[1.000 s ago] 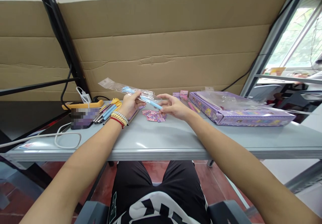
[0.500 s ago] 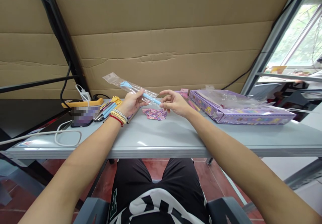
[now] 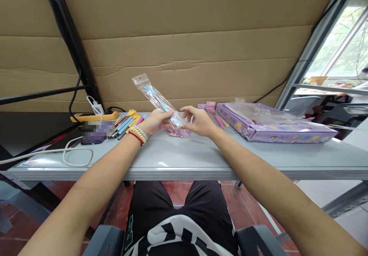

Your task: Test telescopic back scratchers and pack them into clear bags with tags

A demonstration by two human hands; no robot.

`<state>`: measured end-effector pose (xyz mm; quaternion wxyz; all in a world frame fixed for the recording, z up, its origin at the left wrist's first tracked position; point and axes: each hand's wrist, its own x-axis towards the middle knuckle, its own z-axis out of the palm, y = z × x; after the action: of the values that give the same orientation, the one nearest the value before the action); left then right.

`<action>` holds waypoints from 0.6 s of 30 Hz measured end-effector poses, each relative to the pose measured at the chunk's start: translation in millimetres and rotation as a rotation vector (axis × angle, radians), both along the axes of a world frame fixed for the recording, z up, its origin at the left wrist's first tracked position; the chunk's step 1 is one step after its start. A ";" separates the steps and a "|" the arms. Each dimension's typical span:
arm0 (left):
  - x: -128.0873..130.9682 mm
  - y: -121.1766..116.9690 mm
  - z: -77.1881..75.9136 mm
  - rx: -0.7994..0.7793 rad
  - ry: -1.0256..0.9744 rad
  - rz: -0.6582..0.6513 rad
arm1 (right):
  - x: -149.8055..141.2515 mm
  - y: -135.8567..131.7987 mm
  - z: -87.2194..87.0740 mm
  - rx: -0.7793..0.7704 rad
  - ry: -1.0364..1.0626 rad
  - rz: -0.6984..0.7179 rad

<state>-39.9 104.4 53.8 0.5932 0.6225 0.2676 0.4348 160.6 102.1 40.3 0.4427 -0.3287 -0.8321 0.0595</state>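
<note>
A clear plastic bag [image 3: 141, 81] with a light blue pen [image 3: 163, 105] inside slants over the table, its flap end up and to the left. The pen's upper end looks like a small hand. My left hand [image 3: 156, 122] is closed around the lower part of the bag, thumb on top. At the bag's lower right end, my right hand [image 3: 199, 122] has its fingers curled, with the thumb and a fingertip at the plastic edge. Below the bag, a pile of small pink and purple cards [image 3: 179, 133] is partly covered.
Several colourful pens [image 3: 126, 125] lie left of my left hand, beside a phone [image 3: 97, 133] and a white cable [image 3: 77, 165]. To the right sits a purple box [image 3: 287, 132] with clear plastic on top. Pink pens [image 3: 220, 121] lie by it. Cardboard [image 3: 186, 45] stands behind.
The bag has swung steeper and shifted right. The pen end that showed near my right fingers has slid back up within the bag. My right fingers now sit at the bag's lower edge.
</note>
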 end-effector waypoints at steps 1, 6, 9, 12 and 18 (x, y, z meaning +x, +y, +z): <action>0.2 -0.1 -0.3 -0.006 0.008 -0.006 | -0.1 -0.6 -0.1 0.019 -0.019 -0.001; -0.3 3.0 -3.4 -0.034 0.043 -0.038 | -3.6 -5.4 -0.4 0.011 -0.086 0.009; 0.9 3.0 -4.0 -0.038 0.047 -0.032 | -7.1 -8.2 -1.4 -0.090 -0.098 0.041; 3.5 0.5 -3.0 -0.050 0.074 -0.007 | -10.4 -10.3 -2.6 -0.216 -0.094 0.082; 5.8 -1.1 -1.1 -0.061 0.122 0.030 | -12.3 -10.4 -2.2 -0.302 -0.037 0.073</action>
<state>-34.1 103.3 52.6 0.5877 0.6256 0.3256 0.3964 148.2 91.7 38.1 0.3704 -0.3621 -0.8331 0.1940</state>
